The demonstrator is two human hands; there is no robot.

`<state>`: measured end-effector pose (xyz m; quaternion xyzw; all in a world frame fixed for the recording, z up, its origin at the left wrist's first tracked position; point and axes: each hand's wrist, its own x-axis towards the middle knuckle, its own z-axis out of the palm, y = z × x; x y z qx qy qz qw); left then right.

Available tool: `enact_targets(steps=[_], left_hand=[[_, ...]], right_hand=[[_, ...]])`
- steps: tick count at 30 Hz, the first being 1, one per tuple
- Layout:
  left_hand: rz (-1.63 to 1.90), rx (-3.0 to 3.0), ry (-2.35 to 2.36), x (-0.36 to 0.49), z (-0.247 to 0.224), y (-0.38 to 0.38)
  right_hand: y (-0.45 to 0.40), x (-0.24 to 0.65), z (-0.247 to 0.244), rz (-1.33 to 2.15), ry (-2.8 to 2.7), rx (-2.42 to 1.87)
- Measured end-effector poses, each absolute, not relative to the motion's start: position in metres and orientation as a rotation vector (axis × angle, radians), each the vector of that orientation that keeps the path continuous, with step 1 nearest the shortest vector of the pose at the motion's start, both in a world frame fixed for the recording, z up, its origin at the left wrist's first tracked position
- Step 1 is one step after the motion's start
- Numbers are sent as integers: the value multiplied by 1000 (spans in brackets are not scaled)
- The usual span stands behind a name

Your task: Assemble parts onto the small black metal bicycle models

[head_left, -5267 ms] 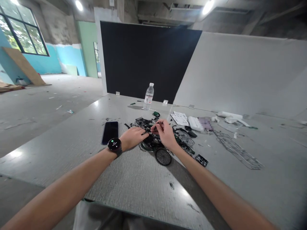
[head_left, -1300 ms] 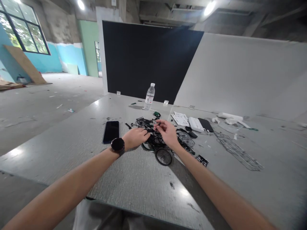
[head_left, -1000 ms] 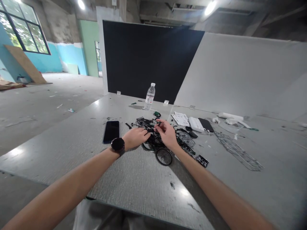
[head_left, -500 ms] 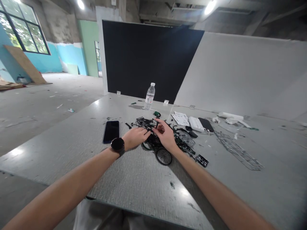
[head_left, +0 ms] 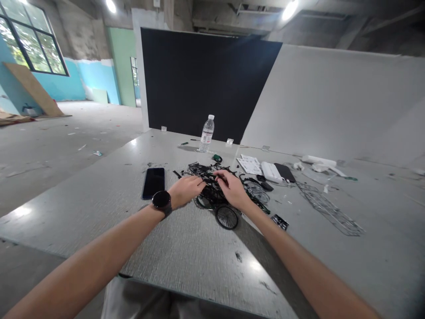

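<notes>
A heap of small black parts (head_left: 212, 192) from model bicycles lies before me, with a spoked wheel (head_left: 227, 217) at its near edge. My left hand (head_left: 188, 189) rests at the heap's left side, palm down, its fingers bent over dark parts; what they grip is hidden. Over the middle of the heap my right hand (head_left: 231, 188) has its thumb and index finger bent close together among black pieces, and anything between them is too small to name. Another spoked wheel (head_left: 257, 190) lies right of that hand.
A phone (head_left: 153, 182) lies left of the heap. Behind stand a water bottle (head_left: 206, 134) and a small green item (head_left: 217, 158). Rightward are printed sheets (head_left: 249, 164), a white box-shaped device (head_left: 271, 172) and grey part frames (head_left: 328, 208). A black panel (head_left: 206, 84) rises behind the table.
My right hand has lowered slightly and turned, and the dark piece that stood up at its fingertips no longer shows there. My left hand has barely shifted.
</notes>
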<state>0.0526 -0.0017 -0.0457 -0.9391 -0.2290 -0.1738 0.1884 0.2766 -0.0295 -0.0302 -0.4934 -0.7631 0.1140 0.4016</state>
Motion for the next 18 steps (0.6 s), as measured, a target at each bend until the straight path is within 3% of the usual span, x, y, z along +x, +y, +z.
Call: enact_targets(steps=[8,18], left_hand=[[-565,-2638,-685,49,-48,2],[-563,-2596,-669,48,-44,1]], right_hand=[[-37,276,-37,200,-2121,-1433],[-42,278,-30,80,-2111,-1363]])
